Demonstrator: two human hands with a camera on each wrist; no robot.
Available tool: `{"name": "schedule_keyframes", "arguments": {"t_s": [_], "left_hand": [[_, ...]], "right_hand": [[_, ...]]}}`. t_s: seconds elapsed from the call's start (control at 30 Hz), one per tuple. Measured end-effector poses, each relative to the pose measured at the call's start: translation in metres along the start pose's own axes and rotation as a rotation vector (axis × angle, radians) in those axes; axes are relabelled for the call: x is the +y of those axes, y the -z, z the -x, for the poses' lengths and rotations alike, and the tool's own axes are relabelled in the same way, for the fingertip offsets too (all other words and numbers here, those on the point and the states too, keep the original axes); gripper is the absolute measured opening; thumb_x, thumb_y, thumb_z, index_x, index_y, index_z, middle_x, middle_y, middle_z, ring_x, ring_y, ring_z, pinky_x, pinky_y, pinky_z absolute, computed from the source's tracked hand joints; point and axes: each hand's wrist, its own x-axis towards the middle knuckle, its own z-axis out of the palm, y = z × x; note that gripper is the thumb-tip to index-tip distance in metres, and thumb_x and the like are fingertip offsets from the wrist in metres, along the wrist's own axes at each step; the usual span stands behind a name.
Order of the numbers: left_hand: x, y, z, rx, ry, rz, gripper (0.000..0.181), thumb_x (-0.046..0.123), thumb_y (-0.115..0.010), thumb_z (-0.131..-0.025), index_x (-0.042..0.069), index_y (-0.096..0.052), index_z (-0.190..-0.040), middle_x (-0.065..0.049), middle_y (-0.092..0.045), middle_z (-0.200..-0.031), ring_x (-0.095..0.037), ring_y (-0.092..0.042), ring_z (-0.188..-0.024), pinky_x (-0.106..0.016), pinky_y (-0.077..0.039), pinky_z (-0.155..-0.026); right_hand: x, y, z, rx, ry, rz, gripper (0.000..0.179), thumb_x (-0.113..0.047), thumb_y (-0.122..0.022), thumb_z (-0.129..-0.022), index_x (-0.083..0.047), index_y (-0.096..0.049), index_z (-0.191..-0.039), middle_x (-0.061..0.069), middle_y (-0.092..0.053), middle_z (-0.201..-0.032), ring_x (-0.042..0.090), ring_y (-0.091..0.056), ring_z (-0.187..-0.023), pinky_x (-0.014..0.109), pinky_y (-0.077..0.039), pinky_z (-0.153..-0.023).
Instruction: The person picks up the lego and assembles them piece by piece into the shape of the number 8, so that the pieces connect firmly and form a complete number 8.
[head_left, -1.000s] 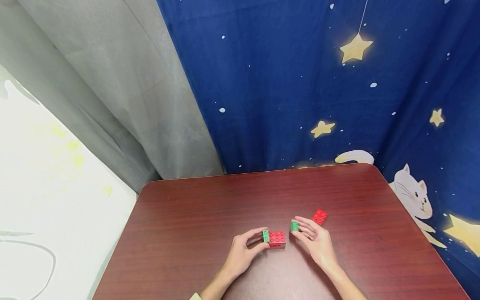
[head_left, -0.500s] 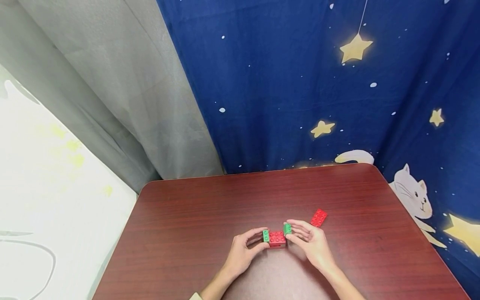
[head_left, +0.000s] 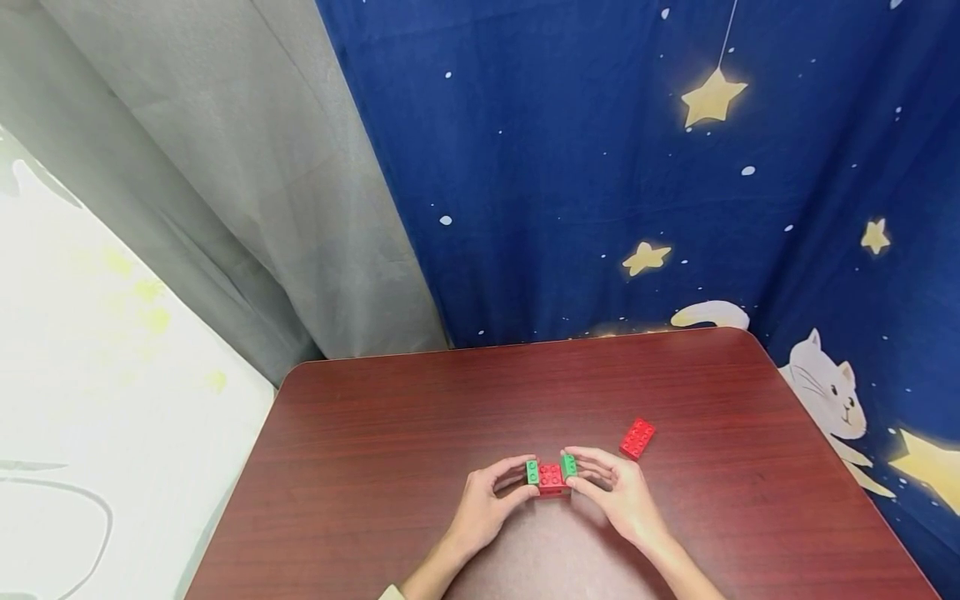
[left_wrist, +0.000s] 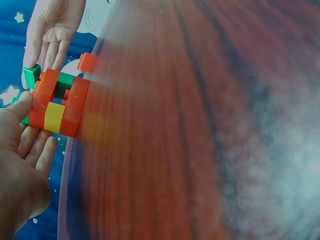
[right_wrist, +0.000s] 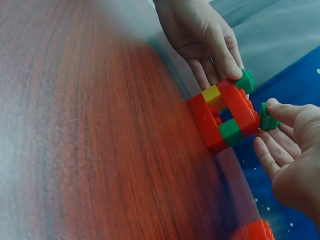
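A small build of toy building bricks stands on the table, with an upper red brick (head_left: pixel 551 475) over a lower red brick (right_wrist: pixel 206 125). Between those two sit a yellow brick (right_wrist: pixel 211 94) and a green brick (right_wrist: pixel 230 132), a gap separating them. My left hand (head_left: pixel 480 510) holds the build's left end, thumb and fingers at the green brick (head_left: pixel 532 472) on top. Between thumb and fingertips, my right hand (head_left: pixel 626 502) pinches another green brick (head_left: pixel 569 466). That brick is tilted, close over the right end of the upper red brick.
A loose red brick (head_left: pixel 637 439) lies on the dark red-brown table (head_left: pixel 390 433), just beyond the right hand. Behind the table hang a grey curtain (head_left: pixel 225 167) and a blue curtain (head_left: pixel 555 167) with stars.
My right hand has moved left with its green brick, from beside the build to over its right end. The loose red brick is now fully uncovered. My left hand keeps its hold.
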Motion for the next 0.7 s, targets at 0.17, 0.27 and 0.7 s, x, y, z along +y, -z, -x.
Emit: {"name": "schedule_keyframes", "arguments": {"t_s": [0.17, 0.27, 0.7], "left_hand": [[0.0002, -0.0001, -0.0001, -0.001, 0.000, -0.004, 0.044, 0.017, -0.084, -0.093, 0.006, -0.072, -0.134, -0.008, -0.074, -0.130, -0.028, -0.071, -0.119, -0.034, -0.059, -0.101], [0.0007, -0.0001, 0.0001, -0.001, 0.004, -0.006, 0.044, 0.017, -0.084, -0.093, 0.007, -0.072, -0.134, -0.008, -0.074, -0.130, -0.028, -0.071, -0.119, -0.033, -0.059, -0.101], [0.0004, 0.0000, 0.0003, -0.006, 0.009, -0.008, 0.044, 0.018, -0.083, -0.093, 0.005, -0.071, -0.134, -0.007, -0.074, -0.130, -0.027, -0.071, -0.119, -0.033, -0.059, -0.101]], "right_hand": [[0.0014, -0.0002, -0.0001, -0.015, 0.025, 0.011, 0.039, -0.004, -0.084, -0.090, -0.002, -0.074, -0.127, 0.015, -0.077, -0.122, 0.019, -0.075, -0.107, 0.025, -0.060, -0.096], [0.0010, -0.0002, 0.0004, -0.023, 0.031, 0.020, 0.038, -0.005, -0.084, -0.090, -0.003, -0.074, -0.127, 0.013, -0.077, -0.122, 0.019, -0.075, -0.107, 0.027, -0.060, -0.096], [0.0004, 0.0001, 0.0009, -0.041, 0.045, 0.053, 0.036, -0.009, -0.084, -0.092, -0.007, -0.076, -0.127, 0.010, -0.077, -0.122, 0.021, -0.076, -0.105, 0.033, -0.062, -0.095]]}}
